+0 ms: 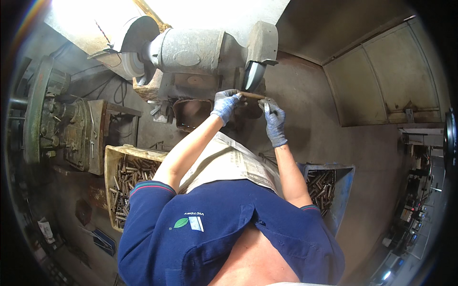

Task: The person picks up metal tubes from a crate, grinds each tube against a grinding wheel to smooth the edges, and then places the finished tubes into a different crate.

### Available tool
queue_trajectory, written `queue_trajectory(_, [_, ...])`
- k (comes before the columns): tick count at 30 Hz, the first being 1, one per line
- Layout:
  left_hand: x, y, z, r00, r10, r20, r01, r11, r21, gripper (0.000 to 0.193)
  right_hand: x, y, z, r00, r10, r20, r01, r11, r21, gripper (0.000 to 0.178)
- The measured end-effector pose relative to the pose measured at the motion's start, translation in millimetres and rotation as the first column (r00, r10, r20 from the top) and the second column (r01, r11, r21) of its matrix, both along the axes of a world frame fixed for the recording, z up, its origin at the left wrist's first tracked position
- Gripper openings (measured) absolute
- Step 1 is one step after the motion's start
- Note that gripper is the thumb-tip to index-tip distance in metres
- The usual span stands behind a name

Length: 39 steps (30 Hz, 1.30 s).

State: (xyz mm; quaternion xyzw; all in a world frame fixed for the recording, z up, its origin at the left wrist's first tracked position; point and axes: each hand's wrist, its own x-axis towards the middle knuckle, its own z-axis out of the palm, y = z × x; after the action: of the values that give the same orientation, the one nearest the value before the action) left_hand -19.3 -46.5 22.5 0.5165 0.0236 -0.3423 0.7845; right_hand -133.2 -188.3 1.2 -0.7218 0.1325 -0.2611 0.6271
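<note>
Both hands wear blue-grey work gloves and hold a short brown metal rod between them, lying nearly level. My left hand closes on its left end, and my right hand pinches its right end with the fingers. The rod is just below the right wheel of a grey bench grinder. Whether the rod touches the wheel I cannot tell. A metal guard covers the top of that wheel.
A second, pale wheel sits at the grinder's left end. A cream bin of metal pieces stands left of me, and a blue bin with similar pieces right. A green machine is far left; metal panels stand right.
</note>
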Motion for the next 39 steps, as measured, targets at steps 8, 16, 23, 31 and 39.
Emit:
queue_trajectory(8, [10.3, -20.4, -19.7, 0.996, 0.040, -0.080, -0.039, 0.999, 0.016, 0.008, 4.4, -14.2, -28.1, 1.000, -0.010, -0.005, 0.011, 0.952, 0.306, 0.021])
queue_trajectory(16, [32.1, 4.3, -27.0, 0.988, 0.140, -0.070, -0.139, 0.990, 0.027, 0.005, 29.9, 17.8, -27.2, 0.999, -0.001, -0.047, 0.016, 0.950, 0.313, 0.021])
queue_trajectory(23, [40.7, 24.2, -22.0, 0.993, 0.121, 0.003, -0.121, 0.992, 0.029, 0.007, 40.9, 36.5, -29.4, 1.000, 0.014, -0.021, -0.005, 0.924, 0.382, 0.019])
queue_trajectory(31, [-0.1, 67.5, 28.5, 0.964, 0.046, 0.262, -0.027, 0.997, -0.076, 0.014, -13.4, 58.3, 61.4, 0.983, 0.088, 0.161, 0.022, 0.817, -0.576, 0.038])
queue_trajectory(39, [-25.7, 68.8, 58.0, 0.926, -0.060, 0.374, 0.102, 0.990, -0.095, 0.017, -50.3, 56.9, 94.5, 0.952, 0.152, 0.265, 0.029, 0.818, -0.574, 0.050])
